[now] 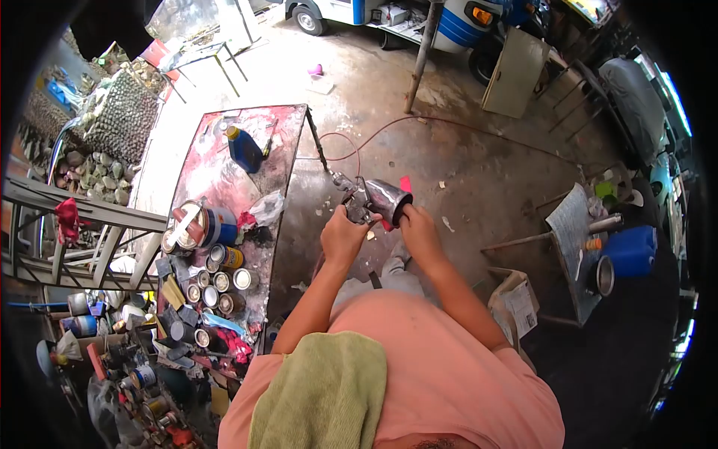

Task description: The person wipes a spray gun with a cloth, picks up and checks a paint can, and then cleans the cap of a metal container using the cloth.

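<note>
My left hand (342, 238) is closed around the body of a metal spray gun (357, 198). The gun's dark, shiny metal cup (387, 199) is tilted, with its mouth toward my right hand (420, 233). The fingers of that hand are closed at the cup's rim, and their tips are partly hidden. Bits of red cloth (405, 184) show behind and below the cup; whether my right fingers also grip it I cannot tell. A thin red hose (359, 152) runs across the floor beyond the gun.
A paint-stained table (196, 179) on the left bears a blue bottle with a yellow cap (244, 150), several paint cans (243, 279) and a plastic bag (268, 207). A ladder (82, 206) lies farther left. On the right are a small table (572, 239) and a blue container (628, 251).
</note>
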### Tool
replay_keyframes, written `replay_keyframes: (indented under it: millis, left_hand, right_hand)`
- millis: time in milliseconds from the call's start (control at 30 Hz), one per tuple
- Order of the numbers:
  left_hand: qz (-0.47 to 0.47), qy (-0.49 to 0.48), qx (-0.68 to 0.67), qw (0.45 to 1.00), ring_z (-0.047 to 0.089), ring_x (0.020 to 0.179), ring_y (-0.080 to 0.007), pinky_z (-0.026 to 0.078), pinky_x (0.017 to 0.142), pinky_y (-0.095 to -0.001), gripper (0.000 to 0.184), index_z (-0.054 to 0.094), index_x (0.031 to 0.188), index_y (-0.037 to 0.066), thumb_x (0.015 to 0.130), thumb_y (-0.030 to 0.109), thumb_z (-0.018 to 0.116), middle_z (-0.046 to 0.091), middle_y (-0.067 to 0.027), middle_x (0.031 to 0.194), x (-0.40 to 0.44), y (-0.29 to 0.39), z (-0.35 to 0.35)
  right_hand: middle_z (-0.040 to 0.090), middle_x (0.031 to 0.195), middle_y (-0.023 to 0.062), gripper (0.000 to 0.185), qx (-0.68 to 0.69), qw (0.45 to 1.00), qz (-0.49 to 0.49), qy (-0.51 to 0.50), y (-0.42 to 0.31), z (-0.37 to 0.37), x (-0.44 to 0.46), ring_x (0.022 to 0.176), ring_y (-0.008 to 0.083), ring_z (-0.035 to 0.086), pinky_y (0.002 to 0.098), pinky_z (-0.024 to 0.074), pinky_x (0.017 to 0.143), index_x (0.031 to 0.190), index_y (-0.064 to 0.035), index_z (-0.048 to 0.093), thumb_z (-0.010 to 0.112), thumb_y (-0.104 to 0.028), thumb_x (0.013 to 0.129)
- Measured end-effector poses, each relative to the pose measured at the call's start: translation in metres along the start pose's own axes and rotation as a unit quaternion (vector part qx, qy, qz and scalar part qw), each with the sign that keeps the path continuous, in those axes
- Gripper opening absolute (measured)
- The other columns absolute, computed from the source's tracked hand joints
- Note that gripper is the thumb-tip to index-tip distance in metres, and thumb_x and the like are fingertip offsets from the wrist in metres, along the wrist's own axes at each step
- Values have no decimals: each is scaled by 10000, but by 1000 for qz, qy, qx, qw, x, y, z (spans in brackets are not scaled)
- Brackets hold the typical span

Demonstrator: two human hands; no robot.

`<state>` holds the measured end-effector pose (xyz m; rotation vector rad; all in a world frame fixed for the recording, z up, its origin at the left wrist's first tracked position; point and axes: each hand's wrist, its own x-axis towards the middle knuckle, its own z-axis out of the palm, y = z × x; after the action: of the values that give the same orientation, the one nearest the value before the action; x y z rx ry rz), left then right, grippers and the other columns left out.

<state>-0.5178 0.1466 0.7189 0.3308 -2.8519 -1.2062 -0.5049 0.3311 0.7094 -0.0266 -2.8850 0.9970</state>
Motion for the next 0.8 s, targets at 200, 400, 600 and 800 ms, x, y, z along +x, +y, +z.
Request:
replay_keyframes:
  millis: [200, 400, 600, 800]
  left_hand:
    - [-86, -182, -57, 978, 712, 810, -356, 532, 723, -428, 701, 657, 848, -10, 707, 664, 784, 708, -202, 804, 6, -26, 6]
    - [-39, -309, -64, 948, 702, 863, -321, 518, 775, -424, 826, 688, 923, -78, 726, 724, 727, 702, -248, 859, 4, -61, 13]
    - [-26, -465, -19, 885, 417, 515, -117, 322, 478, -306, 631, 635, 808, 44, 768, 663, 752, 452, 14, 586, 5, -53, 4]
    - [-7, -590, -11, 807, 386, 484, -90, 303, 452, -282, 481, 623, 798, 79, 826, 546, 735, 423, 45, 580, 21, -48, -3]
  right_hand:
    - [600, 977, 151, 98, -44, 994, -76, 64, 2, -8, -10, 926, 378, 620, 474, 507, 770, 1000, -73, 631, 616, -90, 904]
    - [593, 917, 103, 78, -53, 960, -275, 30, -2, -39, -8, 885, 320, 623, 420, 508, 765, 928, -74, 602, 608, -60, 851]
    - [614, 980, 49, 133, -129, 841, -507, -140, -9, -61, -4, 913, 244, 631, 364, 504, 761, 936, -91, 593, 618, -114, 807]
    - [565, 879, 17, 117, -118, 768, -616, -128, -30, -69, -10, 836, 187, 588, 334, 493, 739, 898, -115, 565, 611, -142, 794]
